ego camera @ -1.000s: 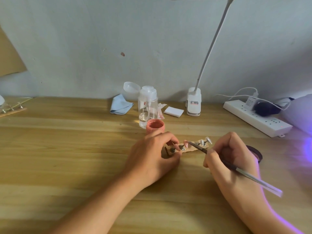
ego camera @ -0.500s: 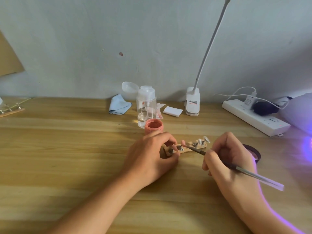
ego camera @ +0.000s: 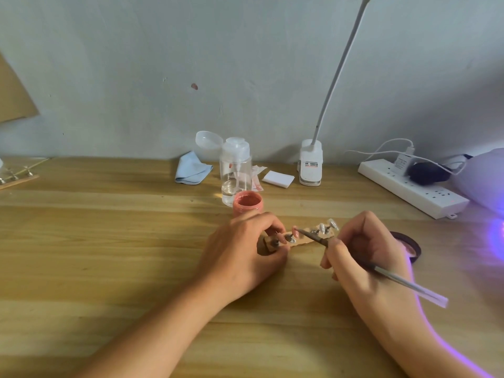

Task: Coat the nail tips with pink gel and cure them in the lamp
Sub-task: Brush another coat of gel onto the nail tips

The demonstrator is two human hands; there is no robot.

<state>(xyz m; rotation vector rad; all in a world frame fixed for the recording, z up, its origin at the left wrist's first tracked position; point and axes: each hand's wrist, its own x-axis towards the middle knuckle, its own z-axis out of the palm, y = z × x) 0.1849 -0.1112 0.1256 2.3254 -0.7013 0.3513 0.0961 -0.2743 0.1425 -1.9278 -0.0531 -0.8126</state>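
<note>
Pale wooden table (ego camera: 109, 268) fills the view; near its middle the left hand (ego camera: 240, 257) pinches one end of a wooden strip (ego camera: 300, 240) lying left to right, while the right hand (ego camera: 365, 255) grips a thin brush (ego camera: 409, 285) like a pen. The brush slants from lower right up-left, its bristles on a pink nail tip (ego camera: 294, 230); clear nail tips (ego camera: 331, 223) stand at the strip's right end, with a pink gel jar (ego camera: 247, 203) just behind the left hand

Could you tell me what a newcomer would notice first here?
At the centre, the left hand grips a wooden holder of nail tips while the right hand holds a brush to a pink tip. Behind them stands the open pink gel jar; violet light glows at the right edge.
</note>
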